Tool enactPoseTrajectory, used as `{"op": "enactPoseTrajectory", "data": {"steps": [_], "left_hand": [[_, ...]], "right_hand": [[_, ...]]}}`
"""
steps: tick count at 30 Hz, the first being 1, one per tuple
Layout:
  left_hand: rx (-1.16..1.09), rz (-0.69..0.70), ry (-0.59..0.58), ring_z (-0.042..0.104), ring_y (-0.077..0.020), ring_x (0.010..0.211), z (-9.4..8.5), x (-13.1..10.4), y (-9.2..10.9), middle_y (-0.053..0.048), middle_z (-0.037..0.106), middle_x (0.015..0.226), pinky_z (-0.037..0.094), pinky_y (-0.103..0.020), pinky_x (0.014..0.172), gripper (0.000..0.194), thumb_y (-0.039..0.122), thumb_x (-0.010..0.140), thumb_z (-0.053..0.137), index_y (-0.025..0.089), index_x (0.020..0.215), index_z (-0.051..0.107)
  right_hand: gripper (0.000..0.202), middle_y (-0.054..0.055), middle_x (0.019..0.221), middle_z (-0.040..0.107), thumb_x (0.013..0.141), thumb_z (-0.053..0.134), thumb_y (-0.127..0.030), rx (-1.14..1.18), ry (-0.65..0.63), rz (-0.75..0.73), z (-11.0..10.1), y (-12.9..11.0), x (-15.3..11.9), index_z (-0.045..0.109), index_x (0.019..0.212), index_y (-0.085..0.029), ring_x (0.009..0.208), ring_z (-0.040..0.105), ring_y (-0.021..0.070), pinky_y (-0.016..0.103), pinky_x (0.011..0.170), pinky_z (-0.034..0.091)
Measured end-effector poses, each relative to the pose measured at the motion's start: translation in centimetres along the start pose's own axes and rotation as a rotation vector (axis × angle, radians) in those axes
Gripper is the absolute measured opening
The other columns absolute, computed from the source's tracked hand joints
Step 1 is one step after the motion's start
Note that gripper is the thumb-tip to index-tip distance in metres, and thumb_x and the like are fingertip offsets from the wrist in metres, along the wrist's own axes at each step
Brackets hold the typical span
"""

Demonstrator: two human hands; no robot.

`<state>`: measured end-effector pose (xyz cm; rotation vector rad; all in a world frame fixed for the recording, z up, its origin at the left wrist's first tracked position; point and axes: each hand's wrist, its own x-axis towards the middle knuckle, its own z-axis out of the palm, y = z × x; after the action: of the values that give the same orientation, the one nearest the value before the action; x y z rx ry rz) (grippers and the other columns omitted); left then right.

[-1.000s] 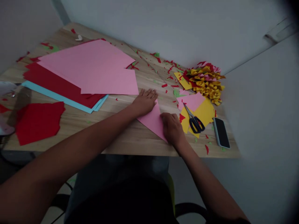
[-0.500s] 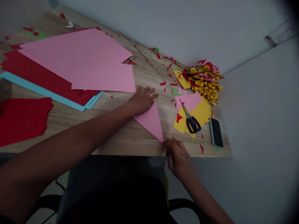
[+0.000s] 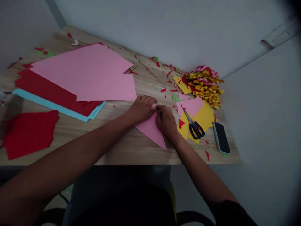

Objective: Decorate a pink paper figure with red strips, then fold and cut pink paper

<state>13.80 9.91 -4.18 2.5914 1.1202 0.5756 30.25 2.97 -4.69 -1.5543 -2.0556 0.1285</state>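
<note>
Left hand [image 3: 142,109]: my fingers flat on pink paper [image 3: 151,129]
Right hand [image 3: 167,121]: curled against it; I can't tell the grip
Scissors [image 3: 195,127]: beyond, rightward

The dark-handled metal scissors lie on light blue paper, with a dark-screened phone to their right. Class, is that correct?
The paper colour is wrong: the head view shows the scissors lying on yellow paper and pink paper, not light blue. The phone is to their right.
</note>
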Motion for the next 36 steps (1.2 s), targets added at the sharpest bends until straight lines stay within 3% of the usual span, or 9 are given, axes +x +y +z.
{"op": "enactPoseTrajectory", "data": {"steps": [3,5,10,17,23,30,36], "left_hand": [[0.012,0.011,-0.004,0.058,-0.0234,0.123,-0.5,-0.3,-0.3,-0.009,0.066,0.133,0.039,-0.036,0.11,0.042,0.026,0.09,0.055,0.016,0.131,0.058],[0.03,-0.004,0.01,0.055,-0.0246,0.127,-0.7,-0.5,-0.4,-0.01,0.063,0.138,0.038,-0.037,0.111,0.049,0.027,0.09,0.055,0.014,0.137,0.054],[0.07,-0.057,0.027,0.051,-0.0328,0.13,-0.6,-1.1,-0.3,-0.015,0.057,0.145,0.038,-0.048,0.108,0.055,0.032,0.092,0.053,0.013,0.144,0.049],[0.042,-0.071,-0.028,0.048,-0.0294,0.136,-0.2,-0.9,-0.9,-0.014,0.054,0.149,0.034,-0.043,0.114,0.058,0.036,0.092,0.057,0.016,0.146,0.046],[-0.009,-0.062,-0.037,0.048,-0.0283,0.138,-0.5,-0.8,-0.8,-0.015,0.054,0.149,0.032,-0.042,0.119,0.063,0.034,0.091,0.06,0.012,0.147,0.043],[-0.042,-0.06,-0.012,0.055,-0.0244,0.131,-0.5,-0.6,-0.7,-0.013,0.062,0.138,0.04,-0.039,0.115,0.043,0.026,0.089,0.059,0.015,0.13,0.056],[-0.016,-0.029,-0.017,0.052,-0.0237,0.134,-0.4,-0.7,-1.0,-0.012,0.06,0.141,0.036,-0.038,0.118,0.027,0.025,0.093,0.055,0.015,0.117,0.064]], "right_hand": [[0.036,0.014,0.112,0.069,0.084,0.047,-0.007,-0.007,-0.024,-0.041,1.0,0.2,2.3,0.062,0.115,-0.016,0.101,0.056,0.0303,0.047,0.095,0.046],[0.037,0.015,0.113,0.069,0.084,0.046,-0.007,-0.011,-0.032,-0.058,1.2,0.1,2.9,0.062,0.116,-0.015,0.102,0.055,0.0308,0.047,0.096,0.045],[0.038,0.014,0.118,0.067,0.084,0.046,-0.007,0.009,-0.012,-0.066,1.5,0.3,2.7,0.06,0.118,-0.017,0.108,0.056,0.0297,0.047,0.1,0.044],[0.039,0.012,0.105,0.064,0.079,0.043,-0.003,0.094,0.112,0.053,1.0,1.1,2.1,0.052,0.112,-0.019,0.099,0.058,0.0263,0.041,0.089,0.05],[0.043,0.01,0.111,0.066,0.075,0.046,-0.001,0.09,0.045,0.002,0.9,0.6,2.3,0.055,0.112,-0.021,0.102,0.058,0.0271,0.041,0.093,0.049],[0.043,0.015,0.118,0.067,0.078,0.045,-0.003,0.011,-0.012,-0.028,1.4,0.3,2.6,0.057,0.116,-0.017,0.103,0.053,0.0325,0.049,0.095,0.046],[0.043,0.012,0.114,0.068,0.079,0.044,-0.001,-0.015,-0.032,-0.043,0.9,0.1,1.4,0.058,0.115,-0.019,0.1,0.055,0.0306,0.047,0.095,0.046]]}}
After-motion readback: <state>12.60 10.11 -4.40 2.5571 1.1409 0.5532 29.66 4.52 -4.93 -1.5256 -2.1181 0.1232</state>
